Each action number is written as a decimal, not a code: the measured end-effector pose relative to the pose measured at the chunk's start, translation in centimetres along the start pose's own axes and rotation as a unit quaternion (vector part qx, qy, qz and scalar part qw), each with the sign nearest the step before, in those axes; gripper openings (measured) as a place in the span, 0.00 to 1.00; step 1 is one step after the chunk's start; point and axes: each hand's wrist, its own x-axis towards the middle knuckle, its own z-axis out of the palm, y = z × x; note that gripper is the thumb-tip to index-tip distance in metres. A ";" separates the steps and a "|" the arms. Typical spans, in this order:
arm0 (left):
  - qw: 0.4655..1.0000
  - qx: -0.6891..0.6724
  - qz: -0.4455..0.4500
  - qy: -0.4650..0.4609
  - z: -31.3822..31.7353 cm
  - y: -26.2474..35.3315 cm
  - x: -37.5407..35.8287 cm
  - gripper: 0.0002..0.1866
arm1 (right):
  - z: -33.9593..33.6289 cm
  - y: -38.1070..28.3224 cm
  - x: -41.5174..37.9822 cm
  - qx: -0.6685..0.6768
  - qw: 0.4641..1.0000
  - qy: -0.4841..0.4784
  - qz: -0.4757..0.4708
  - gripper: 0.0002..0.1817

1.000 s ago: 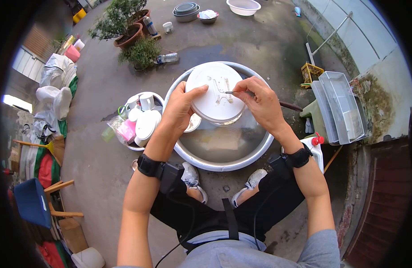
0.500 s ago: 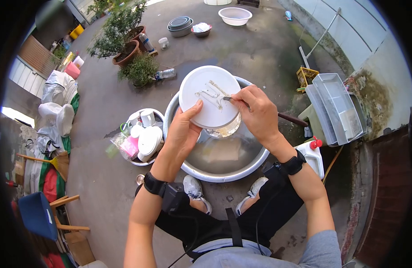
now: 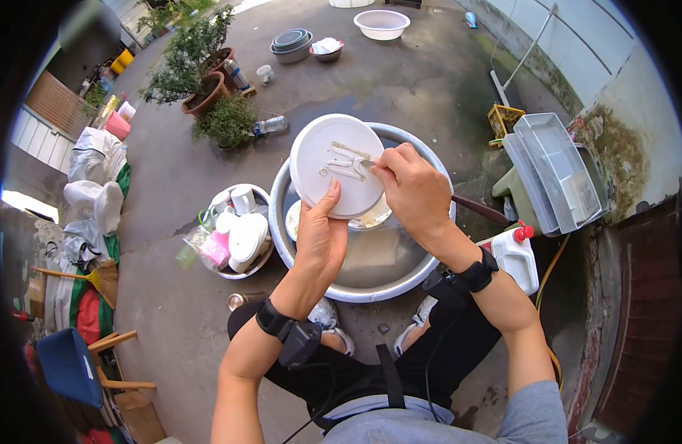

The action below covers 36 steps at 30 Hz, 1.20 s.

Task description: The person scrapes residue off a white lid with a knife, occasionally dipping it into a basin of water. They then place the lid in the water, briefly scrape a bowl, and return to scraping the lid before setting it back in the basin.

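Note:
A round white lid (image 3: 319, 159), with brownish residue and raised marks on its face, is held tilted by my left hand (image 3: 324, 229), thumb on the front near the lower edge. My right hand (image 3: 411, 181) pinches a small metal blade (image 3: 367, 163) whose tip touches the lid's face right of its middle. Below both hands stands a wide metal basin (image 3: 356, 292) of water. A pale flat piece (image 3: 370, 248) shows in the water, and a shiny round dish (image 3: 374, 214) is partly hidden behind the lid.
A smaller basin (image 3: 260, 265) of white containers stands left of the big one. At right are a white jug with a red cap (image 3: 515, 259), a dark handle (image 3: 480, 209) and clear plastic bins (image 3: 555, 174). Potted plants (image 3: 208, 92) and a white tub (image 3: 382, 25) stand farther off.
The lid and my left hand have shifted slightly left. My right hand has moved a little left with the blade, which still meets the lid's face.

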 end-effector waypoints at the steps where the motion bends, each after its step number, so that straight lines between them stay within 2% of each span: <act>1: 1.000 0.004 -0.004 -0.004 0.0 0.1 -0.1 0.26 | 0.1 0.0 0.0 0.000 1.000 -0.002 -0.001 0.06; 3: 1.000 0.008 -0.010 -0.005 -0.1 0.1 -0.1 0.28 | 0.2 0.1 0.0 0.004 1.000 -0.001 -0.007 0.06; 5: 1.000 0.025 -0.008 -0.003 -0.3 0.1 0.0 0.23 | 0.3 0.2 0.1 0.008 1.000 -0.002 -0.013 0.06; 8: 0.999 0.031 -0.014 -0.011 -0.5 0.6 -0.1 0.22 | -0.1 0.6 0.5 0.044 0.999 -0.014 -0.020 0.06; 11: 0.998 0.044 -0.030 -0.011 -0.7 1.1 -0.1 0.23 | -0.4 1.3 0.8 0.073 0.996 -0.025 -0.053 0.06; 16: 0.997 0.048 -0.068 -0.003 -1.4 1.9 0.4 0.26 | -1.1 2.5 1.3 0.076 0.982 -0.071 -0.160 0.05; 20: 0.998 0.030 -0.059 0.001 -1.3 1.6 0.6 0.26 | -1.3 2.7 1.3 0.075 0.980 -0.076 -0.169 0.06; 22: 0.999 0.023 -0.039 -0.013 -1.1 1.5 0.6 0.27 | -0.8 2.5 0.8 0.097 0.990 -0.052 -0.088 0.07; 23: 0.999 0.016 -0.020 -0.027 -0.9 1.4 0.6 0.27 | -0.8 2.3 0.8 0.097 0.990 -0.052 -0.089 0.07; 25: 0.999 0.014 -0.010 -0.031 -0.7 1.5 0.5 0.27 | -0.9 2.0 0.7 0.143 0.987 -0.063 0.034 0.07; 28: 0.999 0.014 -0.001 -0.034 -0.5 1.5 0.3 0.28 | -0.4 2.2 0.7 0.169 0.981 -0.061 0.077 0.07; 36: 0.998 0.043 0.021 -0.035 -0.6 0.9 -0.2 0.26 | -0.5 2.1 0.7 0.185 0.977 -0.079 0.074 0.08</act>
